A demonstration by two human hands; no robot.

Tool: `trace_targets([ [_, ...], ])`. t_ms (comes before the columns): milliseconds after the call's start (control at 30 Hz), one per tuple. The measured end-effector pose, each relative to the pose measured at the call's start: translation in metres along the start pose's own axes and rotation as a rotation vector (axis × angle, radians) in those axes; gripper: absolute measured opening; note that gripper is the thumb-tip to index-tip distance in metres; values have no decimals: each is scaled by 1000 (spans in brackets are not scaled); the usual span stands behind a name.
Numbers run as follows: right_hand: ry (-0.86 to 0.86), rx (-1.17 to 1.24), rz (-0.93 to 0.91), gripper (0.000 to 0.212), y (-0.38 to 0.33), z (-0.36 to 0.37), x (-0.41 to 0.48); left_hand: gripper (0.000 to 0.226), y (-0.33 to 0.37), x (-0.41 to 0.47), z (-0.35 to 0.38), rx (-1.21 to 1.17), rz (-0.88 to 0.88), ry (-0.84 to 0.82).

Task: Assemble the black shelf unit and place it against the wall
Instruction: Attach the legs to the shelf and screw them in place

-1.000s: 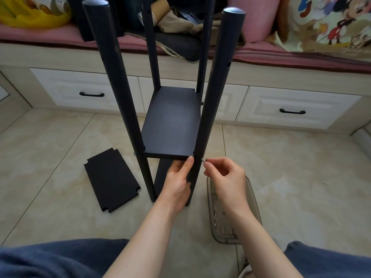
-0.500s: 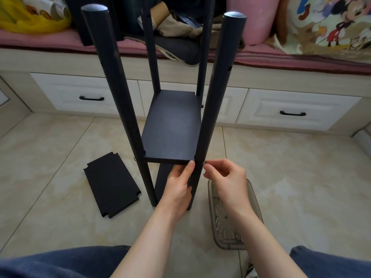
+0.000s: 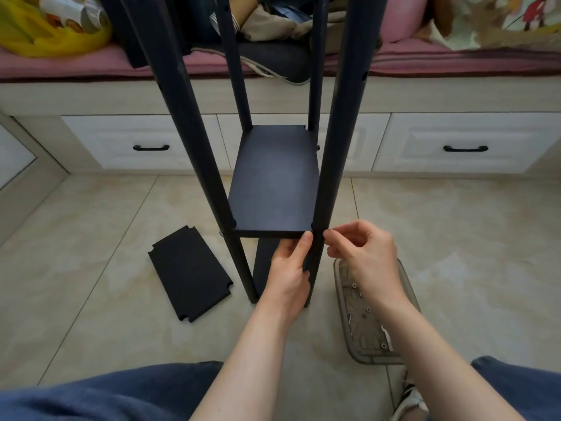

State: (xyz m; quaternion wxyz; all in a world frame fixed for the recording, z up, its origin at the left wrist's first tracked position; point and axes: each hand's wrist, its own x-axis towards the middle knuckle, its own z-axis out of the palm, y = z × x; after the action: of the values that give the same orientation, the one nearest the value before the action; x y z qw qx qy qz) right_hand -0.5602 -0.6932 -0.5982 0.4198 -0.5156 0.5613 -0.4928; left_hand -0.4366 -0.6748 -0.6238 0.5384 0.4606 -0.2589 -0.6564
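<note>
The black shelf unit stands upright on the tiled floor, with several round posts and one shelf board (image 3: 274,180) fitted between them. My left hand (image 3: 290,268) wraps the near right post (image 3: 337,147) just under the board, its index finger against the board's front edge. My right hand (image 3: 361,253) pinches thumb and forefinger against the right side of that post at board height; whatever it pinches is hidden. A loose black shelf board (image 3: 189,273) with notched corners lies flat on the floor to the left.
A clear plastic tray (image 3: 378,355) holding small screws sits on the floor under my right forearm. White drawers (image 3: 464,141) under a pink-cushioned bench with bags and pillows run along the back. My blue-trousered knees fill the bottom edge.
The view has come closer to the shelf. My right hand's pinched fingertips have pressed up against the post at the board's corner; the small screw seen earlier is no longer visible.
</note>
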Motion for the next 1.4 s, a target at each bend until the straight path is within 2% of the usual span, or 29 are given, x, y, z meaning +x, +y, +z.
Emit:
trace_targets([
  [267, -30, -118, -46, 8, 0, -3, -7, 45, 1, 0, 0, 11, 21, 15],
  [367, -38, -153, -57, 14, 1, -4, -7, 38, 2, 0, 2, -11, 22, 28],
  [667, -127, -173, -5, 12, -2, -10, 5, 21, 5, 1, 5, -37, -11, 13],
  [933, -238, -200, 36, 8, -3, -17, 13, 36, 1, 7, -1, -61, -49, -7],
  [1167, -123, -410, -92, 6, -8, -16, 12, 40, 1, 7, -5, -50, -47, -31],
  [1400, -66, -401, -195, 4, -3, -12, 5, 50, 2, 8, -9, 7, -42, -43],
])
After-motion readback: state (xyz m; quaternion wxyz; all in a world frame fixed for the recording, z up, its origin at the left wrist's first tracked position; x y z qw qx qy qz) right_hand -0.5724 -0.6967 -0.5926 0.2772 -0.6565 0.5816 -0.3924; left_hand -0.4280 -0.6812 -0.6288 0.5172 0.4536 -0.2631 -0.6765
